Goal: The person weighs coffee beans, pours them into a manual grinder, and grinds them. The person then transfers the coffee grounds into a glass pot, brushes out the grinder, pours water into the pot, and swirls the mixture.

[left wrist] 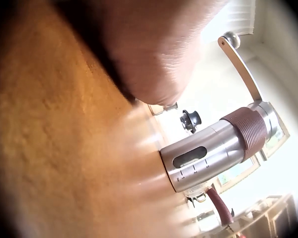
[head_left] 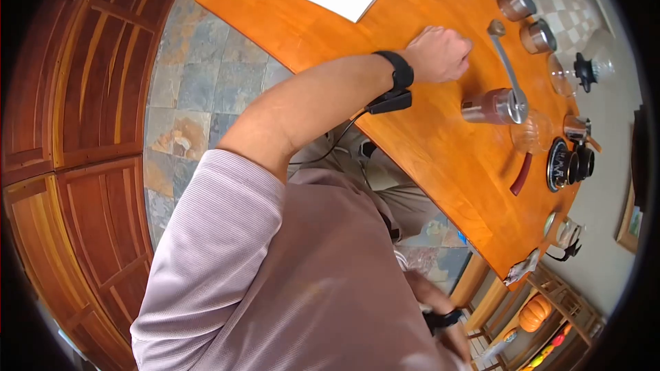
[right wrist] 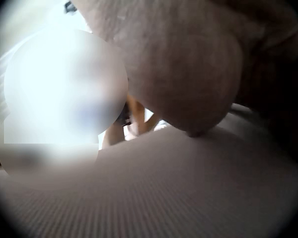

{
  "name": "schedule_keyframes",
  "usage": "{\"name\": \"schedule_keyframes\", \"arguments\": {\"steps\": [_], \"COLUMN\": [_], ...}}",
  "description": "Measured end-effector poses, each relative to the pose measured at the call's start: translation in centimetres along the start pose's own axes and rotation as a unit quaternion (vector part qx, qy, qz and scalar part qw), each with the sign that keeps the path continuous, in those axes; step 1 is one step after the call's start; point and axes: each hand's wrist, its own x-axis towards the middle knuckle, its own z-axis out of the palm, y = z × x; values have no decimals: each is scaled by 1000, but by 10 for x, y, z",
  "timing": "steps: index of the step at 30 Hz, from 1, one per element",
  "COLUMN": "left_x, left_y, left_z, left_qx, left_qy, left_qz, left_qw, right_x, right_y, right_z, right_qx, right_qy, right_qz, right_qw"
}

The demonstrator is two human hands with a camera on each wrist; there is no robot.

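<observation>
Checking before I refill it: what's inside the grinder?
On the grinder, the window looks mostly dark with a paler patch, too unclear to identify. The steel body covers everything else inside.

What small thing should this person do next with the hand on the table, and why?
Probably ease the left hand over to the metal grinder and grip its body. That hand looks curled on the wooden table, with nothing visible in it, while the grinder stands upright nearby, not touched by it.
</observation>
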Motion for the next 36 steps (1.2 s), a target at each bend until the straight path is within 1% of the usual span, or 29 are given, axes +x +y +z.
{"name": "schedule_keyframes", "arguments": {"steps": [1, 5, 7, 9, 11, 15, 17, 18, 20, 24, 27, 29, 30, 32, 36], "left_x": [0, 4, 3, 4, 3, 7, 12, 9, 4, 6, 6, 3, 4, 7, 8], "left_y": [0, 1, 1, -4, -4, -1, 14, 12, 13, 13, 12, 10, 8, 10, 12], "left_z": [0, 2, 2, 6, 7, 1, -25, -22, -13, -17, -14, -9, -7, -13, -16], "left_qx": [-6, 7, 27, 25, 49, 56, 22, 20, 51, 57, 68, 79, 78, 63, 27], "left_qy": [-5, -12, 4, -6, 17, 12, -148, -148, -30, -44, -62, 5, 3, -35, -58], "left_qz": [-13, -24, -12, -11, 9, 1, -73, -77, -25, -40, -31, -10, -8, -23, -49], "left_qw": [1000, 1000, 1000, 1000, 999, 998, 986, 986, 998, 997, 995, 997, 997, 997, 997], "right_x": [-1, -5, -9, -11, -11, -11, -15, -16, -22, -22, -23, -20, -19, -20, -28], "right_y": [5, 18, 25, 30, 32, 33, 30, 29, 29, 28, 28, 27, 27, 27, 27], "right_z": [0, 11, 16, 23, 30, 32, 32, 32, 33, 32, 39, 45, 47, 51, 57], "right_qx": [18, 110, 151, 191, 231, 288, 311, 324, 352, 400, 449, 485, 500, 530, 581], "right_qy": [-3, 2, 12, 22, 37, 68, 81, 89, 107, 136, 162, 183, 193, 214, 257], "right_qz": [6, 27, 36, 39, 39, 41, 44, 44, 49, 54, 56, 51, 48, 46, 37], "right_qw": [1000, 994, 988, 981, 972, 954, 946, 941, 929, 905, 877, 854, 843, 819, 772]}}
